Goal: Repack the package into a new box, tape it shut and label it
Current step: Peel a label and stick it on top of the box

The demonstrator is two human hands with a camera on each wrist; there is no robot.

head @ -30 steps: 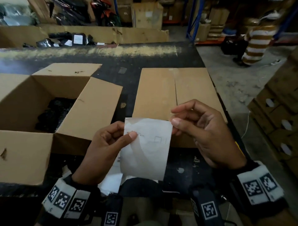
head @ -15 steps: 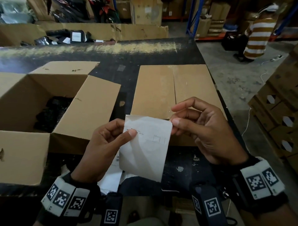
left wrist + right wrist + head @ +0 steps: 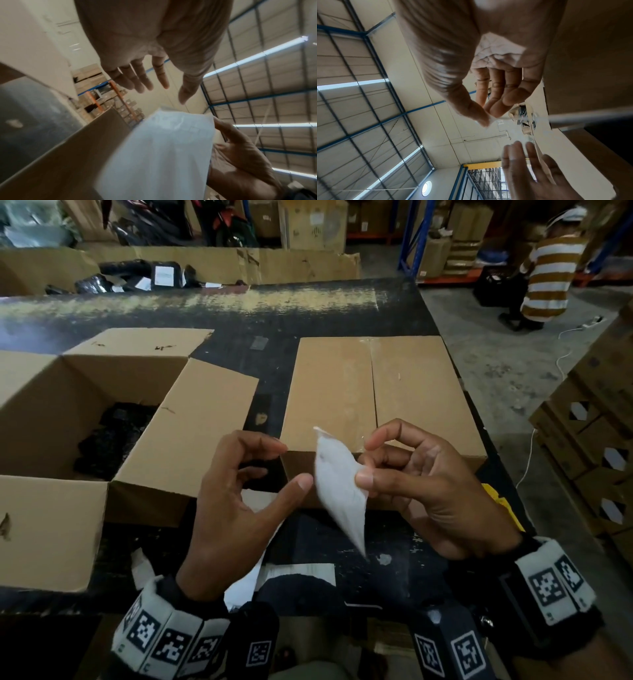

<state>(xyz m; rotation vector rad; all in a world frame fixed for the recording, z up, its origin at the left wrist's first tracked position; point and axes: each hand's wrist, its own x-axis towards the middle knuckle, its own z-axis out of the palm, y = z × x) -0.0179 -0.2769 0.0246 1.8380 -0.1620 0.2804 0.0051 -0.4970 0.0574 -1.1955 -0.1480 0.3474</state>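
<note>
White paper label (image 3: pixel 339 484), turned edge-on, was pinched between thumb and fingers of the right hand (image 3: pixel 428 491) above the near edge of the closed brown cardboard box (image 3: pixel 376 392). Left hand (image 3: pixel 236 501), at 9 o'clock of the label, was spread, fingers loose, holding nothing. Open brown cardboard carton (image 3: pixel 191 426) lay farther toward 9 o'clock.

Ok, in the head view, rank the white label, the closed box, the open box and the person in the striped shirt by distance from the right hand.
1. white label: pinched in the right hand itself.
2. closed box: just beyond the hands, on the table.
3. open box: to the left, past the left hand.
4. person in the striped shirt: far right, on the floor.
</note>
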